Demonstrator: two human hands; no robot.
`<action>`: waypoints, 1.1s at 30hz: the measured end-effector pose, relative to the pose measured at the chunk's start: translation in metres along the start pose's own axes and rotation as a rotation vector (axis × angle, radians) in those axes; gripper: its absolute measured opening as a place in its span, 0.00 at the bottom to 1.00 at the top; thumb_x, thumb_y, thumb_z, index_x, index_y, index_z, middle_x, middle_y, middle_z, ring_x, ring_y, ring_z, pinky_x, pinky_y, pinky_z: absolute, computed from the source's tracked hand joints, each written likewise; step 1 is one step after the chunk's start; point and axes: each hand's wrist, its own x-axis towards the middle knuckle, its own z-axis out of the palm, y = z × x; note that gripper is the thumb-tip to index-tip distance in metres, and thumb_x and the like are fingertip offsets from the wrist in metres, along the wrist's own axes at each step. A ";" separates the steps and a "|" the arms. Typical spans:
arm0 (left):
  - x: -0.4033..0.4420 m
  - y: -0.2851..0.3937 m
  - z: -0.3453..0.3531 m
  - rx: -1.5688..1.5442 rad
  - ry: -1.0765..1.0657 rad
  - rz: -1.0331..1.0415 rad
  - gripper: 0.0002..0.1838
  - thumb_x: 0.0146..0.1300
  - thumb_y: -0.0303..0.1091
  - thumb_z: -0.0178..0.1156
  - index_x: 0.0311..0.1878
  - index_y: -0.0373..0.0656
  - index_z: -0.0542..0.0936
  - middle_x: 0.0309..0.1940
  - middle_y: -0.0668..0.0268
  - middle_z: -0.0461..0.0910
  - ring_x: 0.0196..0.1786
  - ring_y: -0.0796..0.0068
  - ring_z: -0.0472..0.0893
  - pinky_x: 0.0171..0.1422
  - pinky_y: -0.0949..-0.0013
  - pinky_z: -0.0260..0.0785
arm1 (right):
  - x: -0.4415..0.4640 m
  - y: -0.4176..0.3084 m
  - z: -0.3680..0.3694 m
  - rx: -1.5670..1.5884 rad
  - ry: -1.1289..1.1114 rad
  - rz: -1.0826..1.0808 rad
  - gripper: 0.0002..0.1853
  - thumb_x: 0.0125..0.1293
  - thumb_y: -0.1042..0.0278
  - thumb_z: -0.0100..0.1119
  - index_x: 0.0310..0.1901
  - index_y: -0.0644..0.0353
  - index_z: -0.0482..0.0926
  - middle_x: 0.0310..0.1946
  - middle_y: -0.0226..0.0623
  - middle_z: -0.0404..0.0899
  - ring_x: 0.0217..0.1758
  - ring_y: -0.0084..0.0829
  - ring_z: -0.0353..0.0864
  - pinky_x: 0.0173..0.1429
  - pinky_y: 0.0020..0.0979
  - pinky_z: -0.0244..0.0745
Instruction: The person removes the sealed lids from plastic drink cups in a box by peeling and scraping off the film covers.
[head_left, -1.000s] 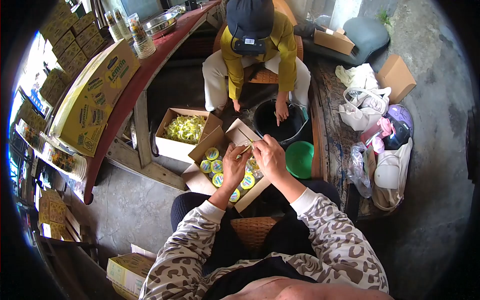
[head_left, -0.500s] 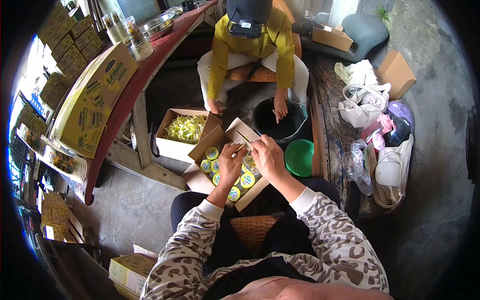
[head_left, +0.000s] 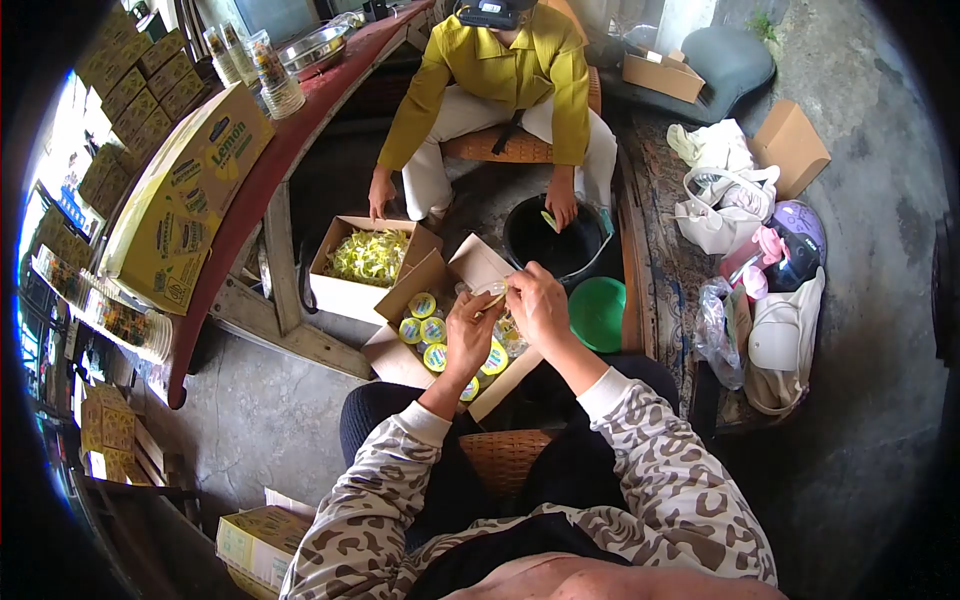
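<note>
Both hands are close together over an open box [head_left: 386, 354] of little cups with yellow lids [head_left: 435, 357]. The left hand [head_left: 468, 328] pinches a small yellow piece [head_left: 496, 288] by its fingertips. The right hand [head_left: 538, 305] is right beside it with bent fingers, and I can't tell if it grips anything.

The grey floor [head_left: 270, 410] is hard and has thin cracks. On it is a box of yellow strips [head_left: 368, 257], near a black bucket [head_left: 532, 262] and a round green thing [head_left: 598, 315]. A person in a mustard shirt [head_left: 505, 75] sits across, one hand at the strips' box, one over the bucket.

At the left, a long red desk [head_left: 378, 38] carries a big lemon carton [head_left: 190, 200], tall stacked cups [head_left: 278, 85] and a shiny bowl [head_left: 315, 52]. At the right are white bags [head_left: 725, 215] and a purple helmet [head_left: 802, 230].
</note>
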 end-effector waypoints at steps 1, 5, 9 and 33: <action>0.000 0.001 -0.001 0.013 -0.005 -0.010 0.12 0.64 0.31 0.67 0.47 0.35 0.85 0.32 0.59 0.76 0.36 0.67 0.76 0.42 0.67 0.67 | 0.000 0.000 -0.002 0.001 -0.001 -0.001 0.04 0.54 0.77 0.63 0.32 0.63 0.80 0.33 0.42 0.76 0.40 0.44 0.80 0.45 0.41 0.76; 0.008 -0.003 -0.004 0.040 0.034 0.040 0.12 0.63 0.31 0.67 0.48 0.36 0.85 0.33 0.60 0.76 0.37 0.69 0.76 0.43 0.67 0.66 | -0.001 -0.003 -0.006 0.063 0.007 0.042 0.04 0.55 0.76 0.64 0.34 0.61 0.82 0.33 0.41 0.77 0.38 0.44 0.81 0.45 0.41 0.77; 0.007 0.000 -0.008 -0.040 -0.004 -0.018 0.13 0.64 0.32 0.67 0.49 0.35 0.85 0.34 0.63 0.74 0.40 0.72 0.75 0.45 0.69 0.66 | 0.000 -0.004 -0.009 0.102 0.013 0.056 0.04 0.54 0.76 0.65 0.33 0.61 0.82 0.32 0.40 0.77 0.36 0.44 0.81 0.42 0.41 0.77; 0.014 -0.013 -0.006 -0.211 -0.066 0.012 0.10 0.65 0.24 0.64 0.50 0.37 0.84 0.55 0.61 0.73 0.61 0.69 0.75 0.62 0.69 0.70 | 0.005 0.001 -0.015 0.207 0.044 0.135 0.04 0.56 0.77 0.65 0.34 0.63 0.83 0.31 0.41 0.79 0.32 0.42 0.84 0.39 0.39 0.78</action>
